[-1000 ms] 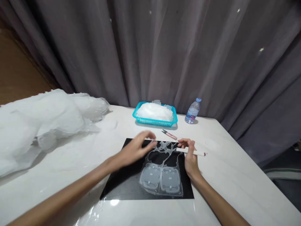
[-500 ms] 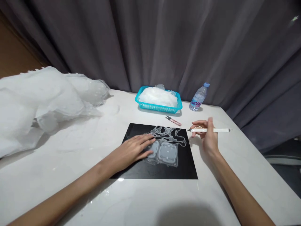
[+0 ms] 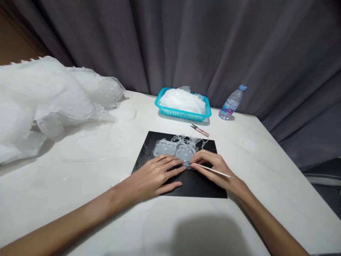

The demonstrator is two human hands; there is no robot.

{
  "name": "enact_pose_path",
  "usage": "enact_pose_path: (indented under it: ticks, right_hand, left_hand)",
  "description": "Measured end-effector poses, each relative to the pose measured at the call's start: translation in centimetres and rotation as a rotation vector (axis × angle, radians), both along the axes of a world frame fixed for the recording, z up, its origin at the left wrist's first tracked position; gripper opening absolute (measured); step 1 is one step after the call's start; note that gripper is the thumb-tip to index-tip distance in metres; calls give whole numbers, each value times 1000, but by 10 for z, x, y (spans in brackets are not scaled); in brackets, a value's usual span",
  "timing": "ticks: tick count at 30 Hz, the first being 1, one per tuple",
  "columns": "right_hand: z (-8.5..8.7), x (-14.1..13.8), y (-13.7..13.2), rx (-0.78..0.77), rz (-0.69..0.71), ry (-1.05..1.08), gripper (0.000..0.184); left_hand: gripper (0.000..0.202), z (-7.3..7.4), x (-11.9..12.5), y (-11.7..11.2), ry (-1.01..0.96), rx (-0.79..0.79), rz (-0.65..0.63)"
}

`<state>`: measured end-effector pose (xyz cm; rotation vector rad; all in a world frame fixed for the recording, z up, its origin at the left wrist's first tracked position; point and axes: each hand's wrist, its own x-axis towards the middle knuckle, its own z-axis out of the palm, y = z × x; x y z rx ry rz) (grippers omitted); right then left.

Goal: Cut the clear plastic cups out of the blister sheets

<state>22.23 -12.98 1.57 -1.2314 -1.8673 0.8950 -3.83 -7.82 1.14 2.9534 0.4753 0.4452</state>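
Two clear plastic pieces, a left one [image 3: 164, 148] and a right one [image 3: 185, 152], lie side by side on a black mat [image 3: 206, 187]. Each shows a greyish rounded-square panel. My left hand [image 3: 156, 176] rests flat with fingers spread, its fingertips on the lower edge of the right piece. In a pinch, my right hand [image 3: 217, 167] holds a slim white pen-shaped tool [image 3: 217, 172], tip down at that piece's lower right edge. My fingers partly hide the tip. Curly clear plastic strips [image 3: 183, 139] touch the pieces' far side.
Beyond the mat lie small pink-handled snips [image 3: 201, 131]. A turquoise basket [image 3: 181, 113] heaped with white material stands at the back, with a water bottle [image 3: 231, 103] to its right. Large white translucent bags [image 3: 53, 96] cover the table's left side, before a grey curtain [image 3: 170, 42].
My right hand has come left from beside the mat and lowered the tool to the right piece. The plastic pieces have shifted left and away from me; my left hand now lies nearer me.
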Motion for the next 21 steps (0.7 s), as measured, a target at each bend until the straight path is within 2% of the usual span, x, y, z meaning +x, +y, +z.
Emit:
enact_pose_path:
  ticks: [7,14,21]
  right_hand:
    - [2,-5,-5,22,22,-102,9]
    - [1,-9,-6,34,16,-139,9]
    - [-5,-15,-6,194,55,-235,10]
  left_hand:
    - [50,-2,-2,0,31,-99,46]
    - [51,-1,-2,2,79,-300,143]
    - [52,-3,-4,-2,72,-371,203]
